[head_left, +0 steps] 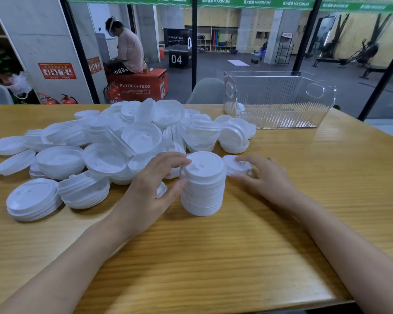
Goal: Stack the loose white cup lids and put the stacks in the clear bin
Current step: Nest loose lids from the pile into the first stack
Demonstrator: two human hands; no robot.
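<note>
Stack [202, 189] of lids stands upright mid-tabletop [213, 257], toward the near edge. Left hand [150, 191] is on its left side: grip half closed, thumb against the stack's wall, index fingertip on the top rim, stack held between them. Right hand [267, 175] is just right of the stack: grip curled, fingertips pinching a single lid [235, 165], which is tilted; cannot tell whether its edge touches the stack top. Pile [123, 141] of loose lids spreads from the left edge to the middle, behind the stack. Bin [279, 98] sits at the far right corner, well apart from both hands; contents unclear through its ribbed wall.
</note>
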